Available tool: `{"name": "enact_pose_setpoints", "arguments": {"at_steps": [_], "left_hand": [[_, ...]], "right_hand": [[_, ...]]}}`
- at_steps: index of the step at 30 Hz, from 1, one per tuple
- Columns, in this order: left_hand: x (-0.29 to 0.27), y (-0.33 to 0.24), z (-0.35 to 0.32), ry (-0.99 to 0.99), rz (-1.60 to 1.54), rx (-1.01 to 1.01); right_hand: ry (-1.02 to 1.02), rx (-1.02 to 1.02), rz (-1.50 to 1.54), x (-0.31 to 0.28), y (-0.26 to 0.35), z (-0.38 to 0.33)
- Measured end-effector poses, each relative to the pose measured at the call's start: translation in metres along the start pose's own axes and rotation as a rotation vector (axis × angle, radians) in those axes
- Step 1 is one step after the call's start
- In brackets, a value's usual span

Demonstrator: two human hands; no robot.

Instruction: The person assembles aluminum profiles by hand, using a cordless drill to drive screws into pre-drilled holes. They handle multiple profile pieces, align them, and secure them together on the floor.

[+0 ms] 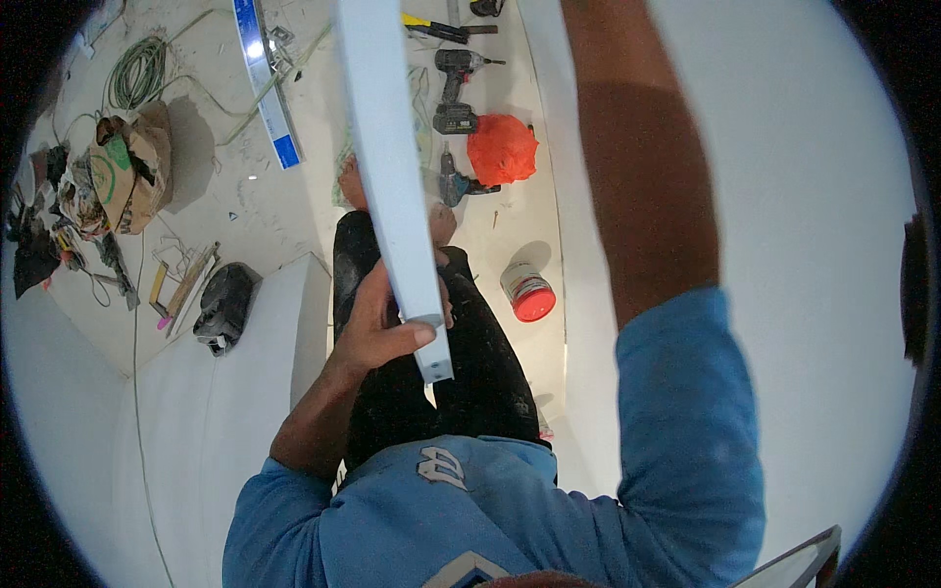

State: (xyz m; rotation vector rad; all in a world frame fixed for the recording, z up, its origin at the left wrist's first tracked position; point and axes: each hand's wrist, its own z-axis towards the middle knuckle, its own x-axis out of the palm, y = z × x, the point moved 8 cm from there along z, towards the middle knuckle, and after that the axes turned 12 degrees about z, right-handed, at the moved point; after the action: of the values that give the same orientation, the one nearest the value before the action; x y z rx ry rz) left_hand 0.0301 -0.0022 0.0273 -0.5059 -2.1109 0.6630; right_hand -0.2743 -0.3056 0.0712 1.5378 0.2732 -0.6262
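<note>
A long white metal channel [390, 167] runs from the top edge down to the middle of the picture, in front of my legs. My left hand [377, 318] is wrapped round it close to its near end, with the thumb across its edge. A small dark hole shows at that end. My right arm [647, 147] reaches up along the wall on the right, and its hand lies beyond the top edge, out of sight.
Below on the floor lie a dark impact driver [453, 90], a drill [456, 181], an orange bag [503, 149] and a red-lidded tub [529, 292]. Leftward are a blue-and-silver strip [265, 83], coiled hose [137, 73], a paper bag [132, 167] and a black case [224, 306].
</note>
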Motion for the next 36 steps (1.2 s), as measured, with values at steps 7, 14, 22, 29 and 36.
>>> {"name": "enact_pose_setpoints", "arguments": {"at_steps": [7,14,22,29,36], "left_hand": [[-0.002,0.026,-0.016,-0.345,0.063,-0.003],[-0.035,0.03,-0.003,0.047,0.217,0.257],[-0.025,0.018,0.007,0.074,0.335,0.273],[0.002,0.035,0.015,-0.272,0.21,0.448],[0.004,0.027,0.021,-0.261,0.294,0.38]], "right_hand": [[0.533,0.67,-0.087,0.202,-0.307,-0.5],[0.255,0.405,-0.657,0.286,-0.439,-0.641],[0.303,0.317,-0.357,0.287,-0.473,-0.61],[0.374,0.624,-0.008,0.193,-0.301,-0.61],[0.074,0.61,0.239,-0.016,-0.025,-0.611]]}}
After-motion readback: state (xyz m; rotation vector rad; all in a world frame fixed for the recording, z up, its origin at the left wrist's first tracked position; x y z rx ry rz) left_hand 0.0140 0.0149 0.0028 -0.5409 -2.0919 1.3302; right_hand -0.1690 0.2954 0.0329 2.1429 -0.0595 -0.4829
